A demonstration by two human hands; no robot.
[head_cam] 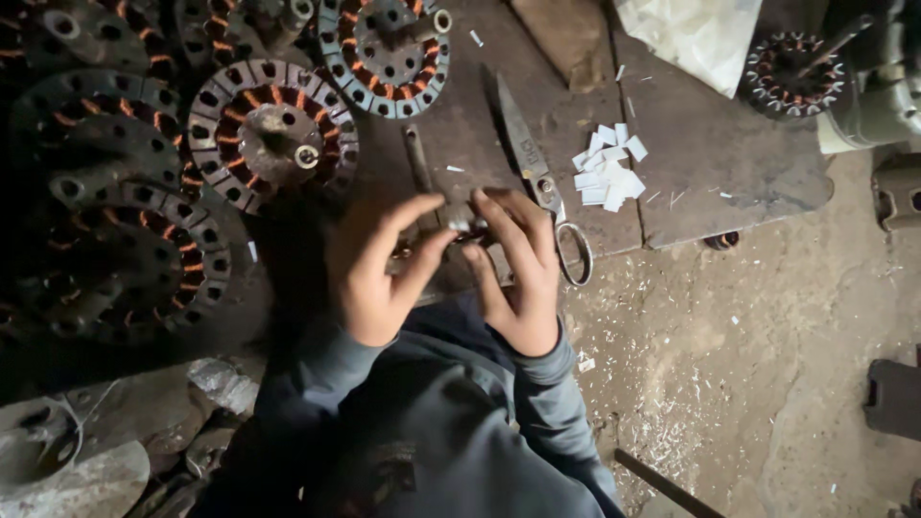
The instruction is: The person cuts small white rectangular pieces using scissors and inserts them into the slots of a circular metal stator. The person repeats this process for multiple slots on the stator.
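Round dark motor stators wound with copper wire [271, 134] are seen above and left of the fingers. A small pale strip [462, 226] is pinched between the closed fingertips of the left hand [379, 273] and the right hand [518, 269]. Just right of the fingers, long steel scissors [537, 177] are laid, with a heap of white paper slips [606, 171] beyond.

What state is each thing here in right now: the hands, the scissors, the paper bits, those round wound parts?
Left hand: fingers pinched on a small pale piece.
Right hand: fingertips on the same piece.
Scissors: shut, lying flat on the board.
White paper slips: cut, in a loose pile.
Round copper-wound parts: lying flat, side by side.
Plastic bag: crumpled.
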